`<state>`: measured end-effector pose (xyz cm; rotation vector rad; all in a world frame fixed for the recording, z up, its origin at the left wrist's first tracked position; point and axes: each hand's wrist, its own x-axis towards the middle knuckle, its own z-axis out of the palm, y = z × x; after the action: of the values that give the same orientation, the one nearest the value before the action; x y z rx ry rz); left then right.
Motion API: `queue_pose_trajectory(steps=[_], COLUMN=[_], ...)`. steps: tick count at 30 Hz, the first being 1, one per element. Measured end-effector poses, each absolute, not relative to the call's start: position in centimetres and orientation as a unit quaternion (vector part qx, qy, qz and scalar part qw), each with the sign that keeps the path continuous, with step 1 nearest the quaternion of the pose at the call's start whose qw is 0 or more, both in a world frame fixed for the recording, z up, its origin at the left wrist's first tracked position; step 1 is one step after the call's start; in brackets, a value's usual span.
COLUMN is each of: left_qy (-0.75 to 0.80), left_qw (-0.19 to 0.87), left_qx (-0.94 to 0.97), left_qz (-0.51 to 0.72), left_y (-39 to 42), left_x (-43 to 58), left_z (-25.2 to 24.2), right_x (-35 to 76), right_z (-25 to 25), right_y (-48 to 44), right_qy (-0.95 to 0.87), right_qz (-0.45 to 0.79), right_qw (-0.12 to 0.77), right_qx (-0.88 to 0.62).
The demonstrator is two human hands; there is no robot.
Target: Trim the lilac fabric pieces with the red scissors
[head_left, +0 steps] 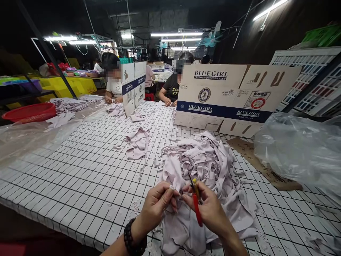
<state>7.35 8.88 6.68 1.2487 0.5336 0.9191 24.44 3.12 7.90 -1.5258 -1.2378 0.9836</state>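
Near the bottom middle, my left hand [160, 200] pinches the pale edge of a light pinkish fabric piece between thumb and fingers. Just to its right, my right hand [206, 204] holds red-handled scissors [196, 206], their dark blades pointing up and away. Its thumb and index finger meet close to my left fingertips, by the fabric edge. A large heap of the same pale fabric [205, 153] lies beyond and beneath both hands. A smaller fabric bundle [137, 142] rests on the checkered table [87, 170] to the left.
Printed cardboard panels [218, 94] stand at the back. Clear plastic bags [295, 153] and brown cardboard [262, 167] lie at the right. A red basin [30, 112] sits at the far left. Two people [113, 83] work across the table. Small scraps dot the surface.
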Motion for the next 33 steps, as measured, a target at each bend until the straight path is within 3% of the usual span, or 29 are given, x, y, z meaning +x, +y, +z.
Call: queue_pose_trajectory(steps=[5, 9, 33], left_qy=[0.257, 0.252, 0.23], left_qw=[0.602, 0.589, 0.623], left_qx=[0.642, 0.664, 0.66], left_qz=[0.4, 0.385, 0.352], left_y=[8.8, 8.7, 8.8], left_x=[7.0, 7.1, 6.6], left_z=[6.1, 5.8, 6.1], right_x=[25.6, 25.0, 24.1], right_z=[10.4, 10.6, 10.0], right_y=[1.1, 0.5, 0.8], right_qy=[-0.607, -0.626, -0.645], right_qz=[0.28, 0.243, 0.178], right_qw=[0.278, 0.216, 0.178], right_qx=[-0.69, -0.709, -0.721])
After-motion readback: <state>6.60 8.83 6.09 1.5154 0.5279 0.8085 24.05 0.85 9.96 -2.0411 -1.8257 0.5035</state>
